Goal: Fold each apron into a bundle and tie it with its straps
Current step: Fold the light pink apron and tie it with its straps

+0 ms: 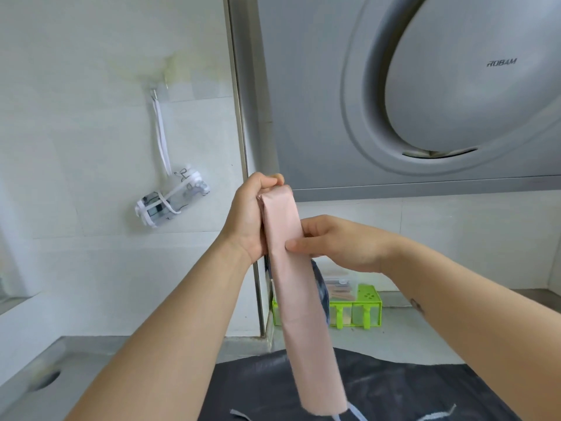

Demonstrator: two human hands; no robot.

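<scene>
The pink apron, folded into a long narrow strip, was held up in the air in front of the person, its upper end near the lower edge of the range hood and its lower end hanging slanted down to the right above the tabletop. The left hand had its grip clenched round the top end of the strip, fingers curled over the fold. The right hand grasped the strip lower down, about a third of the way along, with the thumb lying across the front face and the fingers wrapped behind. A dark bluish piece of cloth showed just behind the strip under the right hand; whether it belonged to the pink apron could not be told. Below, a dark apron lay spread on the tabletop at the near edge, with pale blue straps across it near the strip's lower end. A bright green box stood on the tabletop against the back wall, partly hidden by the strip. On the tiled wall to the left, a white patterned bundle, bound round with white straps, hung by a white strap from a hook. A round hole sat in the surface at the lower left.
</scene>
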